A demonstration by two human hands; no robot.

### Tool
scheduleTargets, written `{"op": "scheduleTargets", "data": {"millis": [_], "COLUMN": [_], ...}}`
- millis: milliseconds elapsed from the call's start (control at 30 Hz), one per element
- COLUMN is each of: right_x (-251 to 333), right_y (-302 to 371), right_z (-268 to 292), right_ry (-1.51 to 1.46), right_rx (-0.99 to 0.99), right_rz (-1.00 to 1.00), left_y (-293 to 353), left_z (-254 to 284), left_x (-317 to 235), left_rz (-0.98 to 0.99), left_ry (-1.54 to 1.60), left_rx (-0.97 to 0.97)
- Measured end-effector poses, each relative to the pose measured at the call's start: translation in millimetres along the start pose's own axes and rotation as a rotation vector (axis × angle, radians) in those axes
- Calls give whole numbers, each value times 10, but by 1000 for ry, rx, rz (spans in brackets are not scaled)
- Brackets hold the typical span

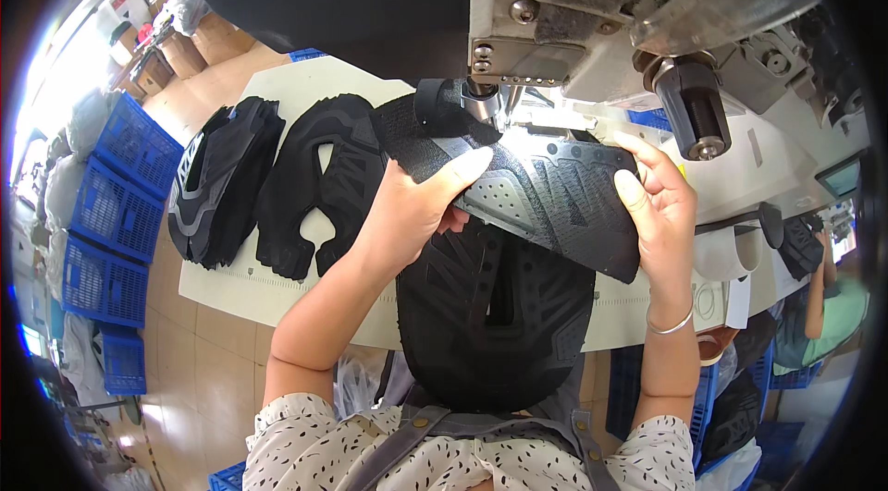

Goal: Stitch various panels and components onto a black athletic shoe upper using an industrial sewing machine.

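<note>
In the centre of the frame, both hands hold a black shoe upper piece (555, 200) up at the sewing machine (592, 19), whose needle area sits just above the piece at upper centre. The left hand (416, 204) is closed on the piece's left edge, thumb stretched flat across its perforated top. The right hand (661, 204) clasps the right edge, fingers curled over the top, a silver bangle (671, 325) on its wrist. Below the hands, a stack of black uppers (495, 315) rests at the near table edge by the person's lap. On the pale worktable (231, 283), left of centre, lie 2 more piles of black uppers (268, 181). Blue plastic crates (116, 214) stand on the floor at far left.
</note>
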State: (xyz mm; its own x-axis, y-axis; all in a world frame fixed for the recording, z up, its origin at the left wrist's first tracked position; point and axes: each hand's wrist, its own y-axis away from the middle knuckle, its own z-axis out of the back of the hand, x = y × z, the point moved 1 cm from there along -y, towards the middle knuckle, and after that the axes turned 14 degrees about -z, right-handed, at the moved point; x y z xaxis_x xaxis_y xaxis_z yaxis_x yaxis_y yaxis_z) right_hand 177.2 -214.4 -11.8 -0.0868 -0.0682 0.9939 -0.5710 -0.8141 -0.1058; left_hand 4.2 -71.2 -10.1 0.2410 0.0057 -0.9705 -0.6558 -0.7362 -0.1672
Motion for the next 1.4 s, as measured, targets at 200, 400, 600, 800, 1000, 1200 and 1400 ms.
{"op": "scheduleTargets", "data": {"millis": [200, 400, 600, 800, 1000, 1200, 1400], "right_x": [33, 31, -191, -723, -691, -43, -12], "right_y": [206, 498, 94, -681, -836, -562, -60], "right_z": [24, -137, 61, 484, 344, 483, 331], "right_ry": [167, 131, 374, 87, -50, 0, -128], "right_rx": [22, 150, -188, 275, 343, 264, 160], "right_rz": [-29, -116, 235, -193, -144, -185, -292], "left_y": [58, 407, 267, 218, 229, 161, 121], "left_z": [65, -149, 167, 228, 215, 272, 347], "left_x": [120, 135, 10, 29, -35, -86, -36], "left_rz": [-63, -165, 106, 95, 129, 91, 58], "left_ry": [80, 54, 191, 179, 151, 94, 71], "left_rx": [125, 128, 201, 213, 118, 158, 251]}}
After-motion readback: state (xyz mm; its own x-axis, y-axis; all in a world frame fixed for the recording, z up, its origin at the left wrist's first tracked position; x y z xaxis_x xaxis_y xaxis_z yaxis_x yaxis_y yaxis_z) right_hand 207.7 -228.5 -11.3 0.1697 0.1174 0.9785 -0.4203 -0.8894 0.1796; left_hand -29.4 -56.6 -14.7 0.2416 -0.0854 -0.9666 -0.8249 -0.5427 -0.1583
